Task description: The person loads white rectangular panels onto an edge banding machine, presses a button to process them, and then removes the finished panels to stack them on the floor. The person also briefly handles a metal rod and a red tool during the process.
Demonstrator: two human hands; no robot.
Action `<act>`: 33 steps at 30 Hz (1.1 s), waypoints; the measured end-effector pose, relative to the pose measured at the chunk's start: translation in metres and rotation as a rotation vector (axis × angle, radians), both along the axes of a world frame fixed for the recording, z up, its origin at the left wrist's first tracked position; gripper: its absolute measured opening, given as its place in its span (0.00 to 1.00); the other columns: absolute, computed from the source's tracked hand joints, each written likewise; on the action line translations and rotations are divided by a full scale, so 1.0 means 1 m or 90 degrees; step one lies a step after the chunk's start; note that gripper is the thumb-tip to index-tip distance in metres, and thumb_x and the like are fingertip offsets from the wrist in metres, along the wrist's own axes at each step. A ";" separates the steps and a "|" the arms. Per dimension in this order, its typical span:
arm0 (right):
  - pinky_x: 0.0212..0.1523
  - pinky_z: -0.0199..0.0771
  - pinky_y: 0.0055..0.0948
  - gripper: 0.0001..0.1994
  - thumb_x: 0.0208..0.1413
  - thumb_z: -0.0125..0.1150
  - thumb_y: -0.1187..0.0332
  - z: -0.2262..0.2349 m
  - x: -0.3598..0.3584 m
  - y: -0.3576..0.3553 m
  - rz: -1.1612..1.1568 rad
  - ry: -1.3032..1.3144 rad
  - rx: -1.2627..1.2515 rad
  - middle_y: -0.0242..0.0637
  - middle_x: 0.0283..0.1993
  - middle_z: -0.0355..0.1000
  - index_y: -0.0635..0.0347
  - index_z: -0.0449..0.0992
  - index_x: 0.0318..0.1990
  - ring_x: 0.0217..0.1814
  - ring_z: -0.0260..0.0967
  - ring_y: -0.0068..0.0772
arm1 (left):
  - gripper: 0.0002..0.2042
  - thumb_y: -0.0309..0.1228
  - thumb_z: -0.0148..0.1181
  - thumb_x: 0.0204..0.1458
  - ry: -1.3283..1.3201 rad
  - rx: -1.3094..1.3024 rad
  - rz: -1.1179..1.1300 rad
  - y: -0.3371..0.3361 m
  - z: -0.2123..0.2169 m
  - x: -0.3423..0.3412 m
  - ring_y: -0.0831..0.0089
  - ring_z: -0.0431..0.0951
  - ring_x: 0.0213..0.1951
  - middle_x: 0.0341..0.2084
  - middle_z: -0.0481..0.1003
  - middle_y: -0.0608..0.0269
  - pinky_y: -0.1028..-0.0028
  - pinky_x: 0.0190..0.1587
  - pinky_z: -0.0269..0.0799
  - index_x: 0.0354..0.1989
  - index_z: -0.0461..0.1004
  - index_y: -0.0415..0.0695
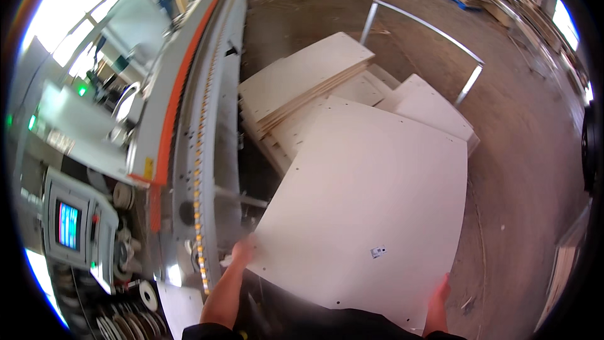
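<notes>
A large pale rectangular board (368, 208) with small drilled holes and a little sticker is held flat in front of me. My left hand (242, 253) grips its near left corner, close to the long machine. My right hand (438, 299) grips its near right edge. The board's far end lies over a stack of similar pale boards (302, 85) on a cart.
A long grey machine with an orange stripe and a row of rollers (201, 151) runs along the left, with a small lit control screen (68, 225) and reels of edge tape (148, 294) near it. A metal cart handle (434, 28) rises beyond the stack. Concrete floor (522, 170) lies to the right.
</notes>
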State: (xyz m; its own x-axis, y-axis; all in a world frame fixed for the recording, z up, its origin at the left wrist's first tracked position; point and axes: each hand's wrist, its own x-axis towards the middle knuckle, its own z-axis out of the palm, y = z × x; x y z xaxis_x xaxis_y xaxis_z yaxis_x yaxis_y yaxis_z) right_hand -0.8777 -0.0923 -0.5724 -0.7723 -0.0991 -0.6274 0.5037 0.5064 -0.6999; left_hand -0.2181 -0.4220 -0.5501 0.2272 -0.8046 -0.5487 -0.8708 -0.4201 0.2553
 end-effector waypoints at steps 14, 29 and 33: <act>0.43 0.77 0.42 0.24 0.60 0.52 0.50 -0.015 0.065 0.062 0.155 -0.074 -0.180 0.39 0.44 0.78 0.66 0.79 0.45 0.43 0.76 0.40 | 0.29 0.61 0.50 0.60 -0.046 -0.134 0.364 0.340 0.093 0.121 0.57 0.84 0.41 0.32 0.83 0.56 0.61 0.46 0.75 0.40 0.84 0.47; 0.38 0.75 0.40 0.27 0.61 0.52 0.49 -0.019 0.195 0.092 0.543 0.030 -0.162 0.40 0.35 0.79 0.71 0.80 0.39 0.37 0.76 0.38 | 0.22 0.51 0.54 0.59 -0.210 -0.189 0.461 0.610 0.086 0.224 0.52 0.78 0.51 0.44 0.80 0.50 0.55 0.55 0.70 0.44 0.82 0.44; 0.39 0.76 0.40 0.27 0.63 0.55 0.47 -0.013 0.233 0.101 0.544 -0.007 -0.161 0.41 0.37 0.79 0.70 0.80 0.39 0.37 0.76 0.36 | 0.21 0.38 0.58 0.55 -0.324 -0.359 0.246 0.602 0.093 0.218 0.52 0.68 0.62 0.59 0.71 0.53 0.54 0.64 0.62 0.57 0.74 0.47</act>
State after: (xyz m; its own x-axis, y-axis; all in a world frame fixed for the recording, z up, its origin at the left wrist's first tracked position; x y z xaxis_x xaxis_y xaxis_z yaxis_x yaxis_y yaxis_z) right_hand -0.6451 0.0090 -0.5856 -0.3656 -0.7747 -0.5160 0.0323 0.5434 -0.8388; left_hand 0.0001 0.1796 -0.4571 0.6521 -0.7423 0.1542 -0.7582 -0.6386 0.1320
